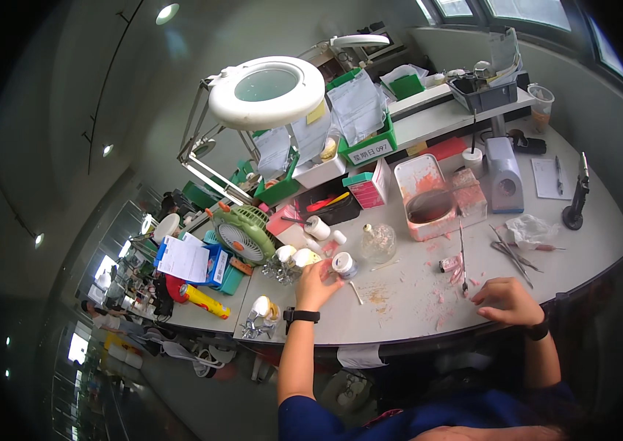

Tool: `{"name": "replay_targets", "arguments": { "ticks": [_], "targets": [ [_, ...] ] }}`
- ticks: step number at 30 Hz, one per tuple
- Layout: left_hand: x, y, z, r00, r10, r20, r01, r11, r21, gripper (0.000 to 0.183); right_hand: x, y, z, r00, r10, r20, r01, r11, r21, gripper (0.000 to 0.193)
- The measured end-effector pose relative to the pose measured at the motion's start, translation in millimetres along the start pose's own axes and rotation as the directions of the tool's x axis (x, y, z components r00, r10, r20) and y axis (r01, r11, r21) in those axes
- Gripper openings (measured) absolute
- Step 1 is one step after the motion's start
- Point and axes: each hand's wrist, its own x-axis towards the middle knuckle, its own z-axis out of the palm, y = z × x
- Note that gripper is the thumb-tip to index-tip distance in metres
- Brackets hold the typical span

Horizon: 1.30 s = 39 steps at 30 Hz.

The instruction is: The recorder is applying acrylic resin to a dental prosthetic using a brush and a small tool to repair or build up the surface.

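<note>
Two hands are at the tabletop (399, 309): the left hand (313, 285) and the right hand (506, 301). One small green fan (244, 232) stands left of centre, one round magnifier lamp (266, 91) hangs above, one glass flask (377, 242) sits mid-frame, and one pink-stained tray (429, 198) lies beside it.

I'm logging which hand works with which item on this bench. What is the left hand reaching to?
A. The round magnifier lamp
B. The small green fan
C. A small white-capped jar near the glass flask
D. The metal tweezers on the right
C: the left hand has its fingers at the small white-capped jar, just in front of the glass flask, while the right hand rests on the benchtop away from it.
</note>
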Motion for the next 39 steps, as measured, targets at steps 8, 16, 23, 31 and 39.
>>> {"name": "replay_targets", "arguments": {
  "ticks": [8, 16, 23, 31, 39],
  "targets": [
    [-9, -2, 13, 0.77, 0.269, -0.579, -0.13, 0.954, 0.27, 0.021, 6, -4, 3, 0.999, 0.039, -0.02, -0.039, 0.999, -0.001, 0.018],
    [-7, 23, 59, 0.854, -0.019, -0.519, -0.375, 0.67, -0.641, 0.007, 4, 3, 4, 0.927, -0.008, -0.375, -0.015, 0.998, -0.058, 0.014],
    [-20, 29, 64, 0.963, -0.268, 0.03, -0.036, -0.237, -0.971, 0.021, 8, 18, 17, 0.834, 0.346, -0.43, 0.146, 0.614, 0.776, 0.023],
    [-12, 31, 36, 0.939, 0.333, 0.086, 0.305, -0.69, -0.657, 0.035, 10, 25, 20, 0.843, 0.447, -0.298, 0.14, 0.353, 0.925, 0.03],
    [-2, 18, -22, 0.89, 0.185, -0.416, -0.15, -0.743, -0.652, 0.041, 18, 12, 8, 0.832, 0.489, -0.262, 0.112, 0.314, 0.943, 0.028]
  ]
}}
